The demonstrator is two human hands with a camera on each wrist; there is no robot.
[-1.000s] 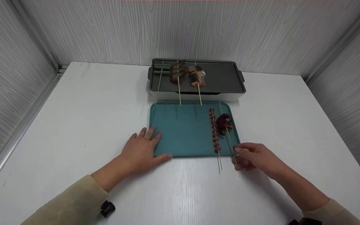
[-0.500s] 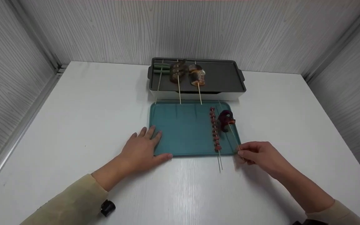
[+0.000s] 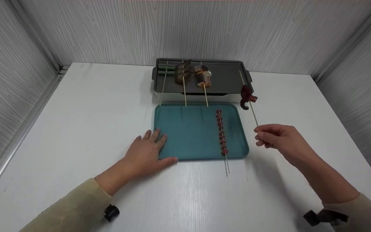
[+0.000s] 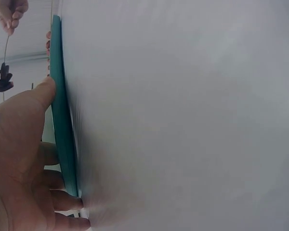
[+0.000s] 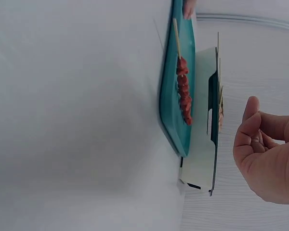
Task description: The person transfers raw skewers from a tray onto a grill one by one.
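Observation:
My right hand (image 3: 280,138) pinches the lower stick of an octopus skewer (image 3: 245,92), dark red with a curled tentacle. The skewer is raised off the surface, tilted, its tip in front of the right end of the black grill plate (image 3: 225,75). My left hand (image 3: 143,158) rests at the left front corner of the teal tray (image 3: 185,135), fingers spread and thumb along the front edge. On the tray's right side lies a skewer of small red meat pieces (image 3: 221,132), its stick jutting past the front rim. In the right wrist view the pinched stick is hard to see.
Three skewers lie on the plate's left half: green vegetable sticks (image 3: 166,68), a brown piece (image 3: 182,73) and a browned, orange-edged piece (image 3: 203,76). Their sticks hang over the front edge. A white base (image 5: 201,120) supports the plate. Pale panels (image 3: 108,32) enclose the white table.
My right hand has lifted the octopus skewer off the tray and carried it up, forward and to the right. My left hand has stayed at the tray's corner.

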